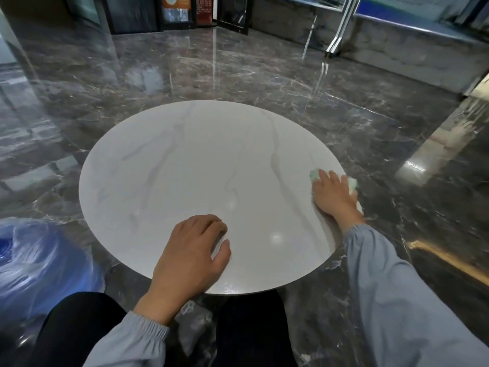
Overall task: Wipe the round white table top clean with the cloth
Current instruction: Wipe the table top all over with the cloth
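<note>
Nearest to you, your left hand (191, 254) is resting on the near edge of the round white table top (185, 165), fingers loosely curled and holding nothing; it seems to be steadying you only. Beside your left leg, a blue plastic bag (39, 263) is lying on the dark marble floor (238, 75).

Further out, at the right rim of the table, your right hand (334, 194) is pressing flat on the cloth (315, 174), with the fingers spread over it. The cloth is pale green and white, and it is showing at your fingertips and again past the table edge on the far side of the hand. You are not pinching it; the palm is pinning it down.

The cloth is looking soft, light and easy to bunch, so I think you are doing well to keep the whole palm on its middle, otherwise it may fold or slip off the rim. The table top is looking hard, smooth and glossy, with grey veins like marble, so the cloth should be gliding easily. The far half is showing no obvious dirt, but I cannot judge how much is already wiped.

Far behind, posters are standing near a dark doorway (201, 11); their writing is too blurred to read. No brand is visible anywhere.
</note>
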